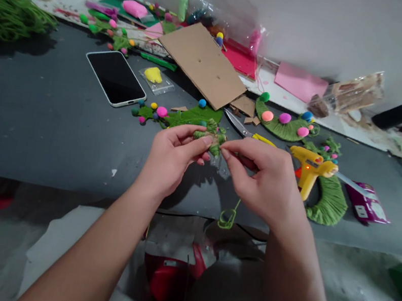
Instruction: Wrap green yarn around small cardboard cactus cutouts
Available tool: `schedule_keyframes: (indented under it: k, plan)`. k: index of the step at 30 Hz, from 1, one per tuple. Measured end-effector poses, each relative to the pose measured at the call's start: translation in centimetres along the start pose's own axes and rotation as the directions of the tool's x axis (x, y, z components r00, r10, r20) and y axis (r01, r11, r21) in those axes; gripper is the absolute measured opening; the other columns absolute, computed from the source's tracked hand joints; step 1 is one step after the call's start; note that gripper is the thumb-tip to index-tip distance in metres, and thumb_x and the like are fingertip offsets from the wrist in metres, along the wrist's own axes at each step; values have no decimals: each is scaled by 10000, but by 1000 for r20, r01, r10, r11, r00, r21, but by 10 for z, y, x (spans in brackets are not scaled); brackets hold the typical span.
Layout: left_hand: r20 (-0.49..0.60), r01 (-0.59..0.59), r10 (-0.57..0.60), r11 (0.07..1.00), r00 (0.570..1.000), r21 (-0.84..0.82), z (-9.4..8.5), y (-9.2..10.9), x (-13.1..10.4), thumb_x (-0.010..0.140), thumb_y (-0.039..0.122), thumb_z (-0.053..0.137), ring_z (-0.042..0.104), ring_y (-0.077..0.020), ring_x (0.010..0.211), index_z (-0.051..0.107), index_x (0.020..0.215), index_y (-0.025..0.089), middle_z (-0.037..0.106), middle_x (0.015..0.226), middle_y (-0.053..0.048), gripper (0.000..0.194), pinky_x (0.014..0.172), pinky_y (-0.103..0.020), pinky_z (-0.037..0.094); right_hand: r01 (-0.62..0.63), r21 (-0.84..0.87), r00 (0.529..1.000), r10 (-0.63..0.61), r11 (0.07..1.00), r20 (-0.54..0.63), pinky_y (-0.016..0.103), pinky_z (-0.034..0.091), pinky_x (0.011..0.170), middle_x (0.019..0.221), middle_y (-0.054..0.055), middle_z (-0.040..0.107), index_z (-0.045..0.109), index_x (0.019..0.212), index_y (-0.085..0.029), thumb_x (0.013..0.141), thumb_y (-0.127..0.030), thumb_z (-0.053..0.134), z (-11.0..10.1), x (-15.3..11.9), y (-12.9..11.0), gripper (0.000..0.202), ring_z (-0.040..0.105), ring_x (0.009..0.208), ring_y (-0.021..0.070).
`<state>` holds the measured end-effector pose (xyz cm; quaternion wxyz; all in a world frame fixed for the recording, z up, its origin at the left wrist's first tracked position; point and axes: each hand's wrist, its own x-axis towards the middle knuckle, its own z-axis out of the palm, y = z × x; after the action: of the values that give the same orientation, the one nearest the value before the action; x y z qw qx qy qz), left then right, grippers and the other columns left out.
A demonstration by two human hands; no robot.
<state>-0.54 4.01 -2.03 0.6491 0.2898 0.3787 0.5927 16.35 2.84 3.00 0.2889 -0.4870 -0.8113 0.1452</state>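
Above the table's near side, my left hand grips a small star-like cardboard piece partly wrapped in green yarn. Its thumb lies on top and the fingers sit behind. My right hand pinches at the piece's right side, thumb against forefinger, with what looks like the yarn between them. Below that hand a loose green yarn tail dangles past the table edge. A yellow glue gun with a lit orange light stands just right of my right hand. Behind my hands lie yellow-handled scissors.
A smartphone lies left of centre, near a cardboard sheet. Green yarn-wrapped crescents with pompoms and another wrapped crescent are at right, beside a purple packet. A big green yarn bundle fills the far left.
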Motion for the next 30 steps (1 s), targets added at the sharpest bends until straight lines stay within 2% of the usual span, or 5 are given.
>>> schedule_keyframes:
  k: [5,9,16,21,30]
  plan:
    - [11,48,-47,993,999,-111,2,5,-2,668,133,893,637,-69,547,759,886,148,734,729,-3,256,532,-169,502,-63,143,998,66,988,-21,267,434,638,787,26,732,777,865,-179,907,-161,626,-1,1,-2,157,593,677,142]
    - [109,87,-77,992,991,-91,0,7,-4,669,152,894,622,-72,509,775,839,159,737,707,-11,207,474,-169,470,-183,300,983,169,936,73,259,344,540,675,4,651,798,880,-165,911,-282,667,-2,5,9,178,475,580,112]
    - [205,-36,-18,966,979,257,-1,4,-8,722,211,861,612,-132,487,771,834,180,684,610,2,147,470,-245,472,-183,282,977,144,942,155,259,373,593,715,10,662,772,881,-152,910,-275,629,-2,11,31,191,492,637,121]
    - [192,-199,101,769,976,608,1,-5,-10,808,261,783,639,-171,580,764,894,182,692,656,-22,118,570,-283,492,-219,139,969,200,966,143,258,304,536,626,-25,558,721,830,-147,912,-247,621,-4,12,31,163,417,566,97]
    - [123,-179,130,756,984,630,0,-11,-6,818,290,771,595,-159,567,784,933,177,689,674,-28,161,553,-270,435,-290,120,956,283,949,74,265,247,500,534,-60,388,718,778,-154,905,-265,634,6,13,16,189,329,509,91]
